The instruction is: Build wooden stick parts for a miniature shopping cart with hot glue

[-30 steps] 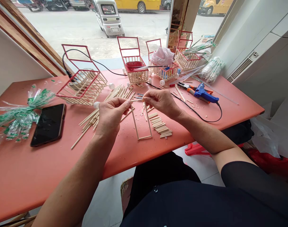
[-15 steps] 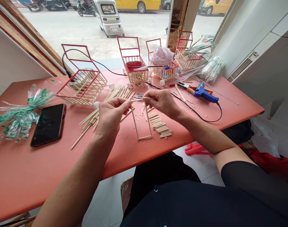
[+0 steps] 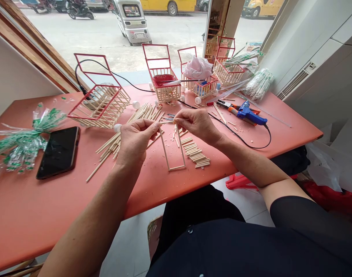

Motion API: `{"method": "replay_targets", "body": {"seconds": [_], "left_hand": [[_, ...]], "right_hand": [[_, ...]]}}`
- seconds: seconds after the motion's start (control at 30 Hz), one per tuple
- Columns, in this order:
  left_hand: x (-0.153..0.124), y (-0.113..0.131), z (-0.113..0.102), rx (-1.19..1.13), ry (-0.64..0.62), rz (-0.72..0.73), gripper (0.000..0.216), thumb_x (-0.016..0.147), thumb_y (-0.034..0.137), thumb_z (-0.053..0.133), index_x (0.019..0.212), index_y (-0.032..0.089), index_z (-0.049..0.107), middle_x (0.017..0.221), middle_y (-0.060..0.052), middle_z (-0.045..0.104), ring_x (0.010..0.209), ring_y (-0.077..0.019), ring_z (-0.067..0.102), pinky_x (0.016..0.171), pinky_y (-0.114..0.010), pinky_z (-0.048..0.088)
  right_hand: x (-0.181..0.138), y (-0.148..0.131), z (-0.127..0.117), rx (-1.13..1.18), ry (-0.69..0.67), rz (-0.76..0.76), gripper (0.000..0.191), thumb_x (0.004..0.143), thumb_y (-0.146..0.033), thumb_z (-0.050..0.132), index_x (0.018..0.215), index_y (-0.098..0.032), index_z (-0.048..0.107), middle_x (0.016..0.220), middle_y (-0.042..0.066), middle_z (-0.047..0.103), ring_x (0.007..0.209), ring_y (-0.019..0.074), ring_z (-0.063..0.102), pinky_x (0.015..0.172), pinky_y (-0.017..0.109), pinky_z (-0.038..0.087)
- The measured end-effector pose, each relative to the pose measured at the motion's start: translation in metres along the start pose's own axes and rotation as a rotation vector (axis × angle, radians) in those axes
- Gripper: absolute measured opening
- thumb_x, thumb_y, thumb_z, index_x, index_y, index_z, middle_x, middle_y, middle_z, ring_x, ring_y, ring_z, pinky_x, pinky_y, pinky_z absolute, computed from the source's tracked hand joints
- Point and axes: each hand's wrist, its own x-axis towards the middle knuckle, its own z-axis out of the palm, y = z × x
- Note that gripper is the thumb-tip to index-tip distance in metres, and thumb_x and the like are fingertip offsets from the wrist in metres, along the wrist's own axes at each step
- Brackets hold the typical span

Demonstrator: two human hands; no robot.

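A narrow rectangular frame of thin wooden sticks point(image 3: 165, 152) hangs between my two hands over the table. My left hand point(image 3: 137, 140) pinches its upper left corner between thumb and fingers. At the upper right corner, my right hand point(image 3: 194, 124) is closed in a pinch; the fingertips partly hide the joint. Behind and below the left hand lies a loose pile of long wooden sticks point(image 3: 106, 148). Several short cut sticks point(image 3: 196, 153) lie in a row just right of the frame.
Small stick carts with red trim, one at left point(image 3: 106, 104) and one in the middle point(image 3: 167, 92), line the pink table point(image 3: 77, 204). A blue glue gun point(image 3: 249, 114) and its cord lie right. At left are a phone point(image 3: 59, 152) and plastic wrappers point(image 3: 28, 140).
Both hands keep the same pinch on the stick frame and have hardly moved. Outside the window, a motorcycle has shifted to the left.
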Motion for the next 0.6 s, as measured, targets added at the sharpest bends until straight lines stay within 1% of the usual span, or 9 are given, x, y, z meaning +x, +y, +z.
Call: {"method": "replay_targets", "body": {"seconds": [0.17,0.43,0.5,0.6], "left_hand": [[0.0006,-0.0019,-0.0007,-0.004,-0.005,0.012,0.008,0.068,0.02,0.082,0.064,0.017,0.076,0.058,0.001,0.062,0.055,-0.0089,0.049,0.058,-0.026,0.039],[-0.0011,0.0009,0.0003,-0.005,0.014,-0.012,0.006,0.066,0.02,0.08,0.063,0.017,0.077,0.057,0.0,0.063,0.054,-0.0087,0.05,0.057,-0.025,0.039],[-0.0006,0.0022,-0.0009,0.023,0.002,-0.02,0.01,0.068,0.023,0.081,0.062,0.017,0.076,0.058,-0.001,0.065,0.054,-0.0091,0.051,0.056,-0.025,0.04],[0.0008,0.0052,-0.0042,0.12,-0.032,0.009,0.021,0.077,0.032,0.082,0.063,0.016,0.076,0.065,-0.005,0.07,0.057,-0.0108,0.055,0.055,-0.025,0.043]], "right_hand": [[0.0001,-0.0001,0.0004,-0.008,-0.004,0.007,0.023,0.105,-0.029,0.065,0.087,-0.015,0.071,0.075,0.0,0.072,0.067,0.0078,0.061,0.065,0.021,0.05],[0.001,0.0021,0.0,0.011,-0.006,-0.004,0.026,0.104,-0.033,0.065,0.085,-0.015,0.07,0.074,0.0,0.072,0.067,0.0087,0.061,0.066,0.023,0.05],[0.0024,0.0036,-0.0009,0.026,-0.012,0.001,0.026,0.104,-0.033,0.065,0.085,-0.016,0.07,0.075,0.0,0.072,0.067,0.0089,0.061,0.067,0.024,0.051],[0.0047,0.006,-0.0033,0.042,-0.037,0.03,0.025,0.103,-0.033,0.065,0.087,-0.015,0.071,0.076,0.0,0.073,0.065,0.0087,0.059,0.069,0.026,0.053]]}}
